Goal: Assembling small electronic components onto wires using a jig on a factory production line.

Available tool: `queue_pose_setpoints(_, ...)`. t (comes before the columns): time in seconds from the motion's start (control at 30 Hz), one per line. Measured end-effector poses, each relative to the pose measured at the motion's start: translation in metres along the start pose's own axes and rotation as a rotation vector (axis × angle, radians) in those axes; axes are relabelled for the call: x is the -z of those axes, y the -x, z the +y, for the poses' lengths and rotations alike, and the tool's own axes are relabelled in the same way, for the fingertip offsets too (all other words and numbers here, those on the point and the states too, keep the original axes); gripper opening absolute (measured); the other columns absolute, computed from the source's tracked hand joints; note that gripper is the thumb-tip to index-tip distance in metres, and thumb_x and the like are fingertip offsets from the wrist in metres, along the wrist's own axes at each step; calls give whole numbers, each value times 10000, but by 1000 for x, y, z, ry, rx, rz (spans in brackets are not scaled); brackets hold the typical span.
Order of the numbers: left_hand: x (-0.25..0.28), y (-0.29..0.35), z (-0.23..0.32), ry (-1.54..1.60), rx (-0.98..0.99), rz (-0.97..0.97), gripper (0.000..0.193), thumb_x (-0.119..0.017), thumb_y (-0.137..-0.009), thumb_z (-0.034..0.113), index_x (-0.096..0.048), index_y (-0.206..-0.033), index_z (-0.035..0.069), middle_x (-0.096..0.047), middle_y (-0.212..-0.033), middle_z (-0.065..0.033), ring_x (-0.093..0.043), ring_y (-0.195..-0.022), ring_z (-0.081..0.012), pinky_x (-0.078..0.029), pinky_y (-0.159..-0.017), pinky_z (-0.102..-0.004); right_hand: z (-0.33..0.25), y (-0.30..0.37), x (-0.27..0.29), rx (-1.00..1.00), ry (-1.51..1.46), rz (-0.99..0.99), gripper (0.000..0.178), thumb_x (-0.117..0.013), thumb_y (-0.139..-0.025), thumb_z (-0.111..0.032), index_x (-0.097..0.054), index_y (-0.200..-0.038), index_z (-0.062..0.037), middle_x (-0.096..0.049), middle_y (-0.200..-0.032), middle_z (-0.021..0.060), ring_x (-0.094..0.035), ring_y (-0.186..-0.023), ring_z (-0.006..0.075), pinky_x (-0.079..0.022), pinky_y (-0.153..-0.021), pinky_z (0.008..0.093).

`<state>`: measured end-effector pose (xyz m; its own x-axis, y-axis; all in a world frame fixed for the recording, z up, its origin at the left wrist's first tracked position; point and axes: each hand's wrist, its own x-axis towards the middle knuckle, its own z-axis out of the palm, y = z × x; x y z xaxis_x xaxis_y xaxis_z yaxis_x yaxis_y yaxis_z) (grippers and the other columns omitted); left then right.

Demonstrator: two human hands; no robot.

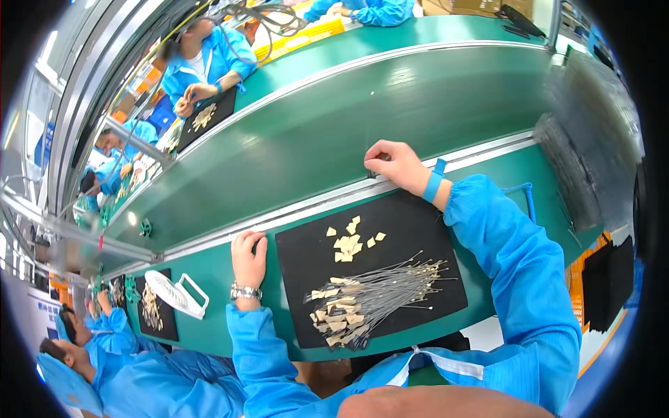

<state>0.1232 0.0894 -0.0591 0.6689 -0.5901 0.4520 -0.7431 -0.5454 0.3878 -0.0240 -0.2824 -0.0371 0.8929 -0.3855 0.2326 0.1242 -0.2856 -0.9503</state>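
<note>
One black mat (418, 226) lies on the green surface (226, 333). On its near half is one bundle of grey wires (390, 296), pale tags at its left ends, too overlapped to count. On its far half lie roughly a dozen loose pale tags (347, 244), some overlapping. Left of the mat, the left hand (249, 259) has a loosely curled grip; its contents I cannot tell. Beyond the mat's far edge, the right hand (396, 164) is pinched; whether it holds anything is hidden. One metal rail (306, 207) crosses behind the mat. Farther left stand one white handled device (175, 294) and a second dark mat (168, 329); far beyond, a co-worker (209, 63) sits.
</note>
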Motion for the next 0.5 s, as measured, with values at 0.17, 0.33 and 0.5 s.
queue_pose_setpoints(0.17, 2, 0, 0, -2, -2, -17, 125, -660, -855, 143, -690, -945, 61, -617, -1042, -114, -554, -1024, -312, -441, -902, -404, 7, 1, -1, 17, -50, -3, 187, -670, -838, -139, -662, -924, 27, -676, -834, 95, -633, -777, 154, -514, -734, 297)
queue_pose_setpoints(0.33, 8, 8, -4, -3, 16, -10, 115, -661, -844, 133, -696, -910, 46, -626, -1008, -126, -577, -966, -326, -456, -860, -408, 11, 0, -11, 64, -29, -4, 194, -682, -828, -158, -670, -922, 11, -679, -822, 90, -636, -771, 155, -516, -723, 294)
queue_pose_setpoints(0.5, 1, -1, -2, -21, -82, 37, 112, -674, -840, 159, -694, -904, 70, -639, -975, -119, -582, -937, -329, -453, -840, -416, 7, 1, -4, 68, 29, 8, 157, -672, -836, -140, -672, -902, 2, -665, -794, 60, -611, -749, 125, -501, -693, 277)
